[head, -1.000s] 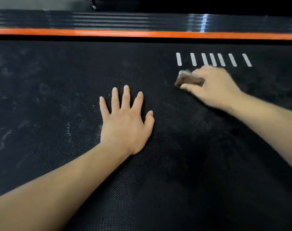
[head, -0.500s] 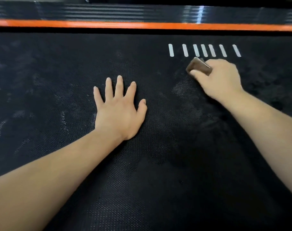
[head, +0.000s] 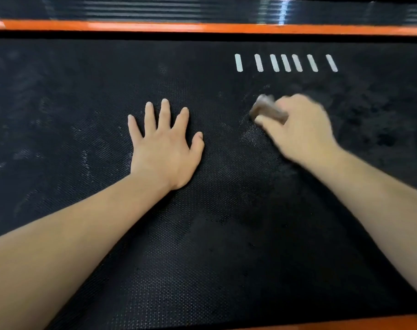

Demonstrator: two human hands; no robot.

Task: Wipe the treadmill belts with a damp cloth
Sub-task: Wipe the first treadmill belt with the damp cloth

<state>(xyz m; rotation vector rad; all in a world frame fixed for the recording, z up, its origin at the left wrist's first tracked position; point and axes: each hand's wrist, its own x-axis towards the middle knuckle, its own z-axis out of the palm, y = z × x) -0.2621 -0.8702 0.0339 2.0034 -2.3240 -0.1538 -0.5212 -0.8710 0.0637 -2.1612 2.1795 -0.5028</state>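
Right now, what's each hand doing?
Left hand: open, flat on the belt, holding nothing.
Right hand: closed on the cloth.

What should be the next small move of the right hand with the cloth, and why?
Probably sweep the cloth leftward across the belt, toward the flat left hand. The right hand grips it below the white marks, and pale dusty smears show on the belt's left part.
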